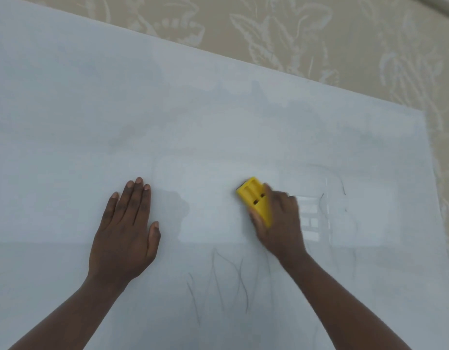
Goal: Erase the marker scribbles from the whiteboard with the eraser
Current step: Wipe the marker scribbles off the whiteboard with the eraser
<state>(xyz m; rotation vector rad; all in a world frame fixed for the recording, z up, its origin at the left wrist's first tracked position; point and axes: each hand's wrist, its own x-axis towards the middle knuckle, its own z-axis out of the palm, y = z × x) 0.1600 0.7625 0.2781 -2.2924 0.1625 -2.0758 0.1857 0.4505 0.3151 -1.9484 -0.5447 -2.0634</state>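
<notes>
A large whiteboard (167, 109) lies flat and fills most of the view. My right hand (281, 223) grips a yellow eraser (255, 197) pressed on the board right of centre; the hand is motion-blurred. My left hand (127, 231) rests flat on the board to the left, fingers together, holding nothing. Thin grey marker scribbles (226, 281) remain below the eraser, near the front. Fainter marker lines (331, 198) show to the right of my right hand. Smudged grey residue covers the upper middle of the board.
A beige cloth with a pale floral pattern (319, 34) lies under the board and shows beyond its far and right edges. The board's right edge (430, 173) runs down the right side of the view.
</notes>
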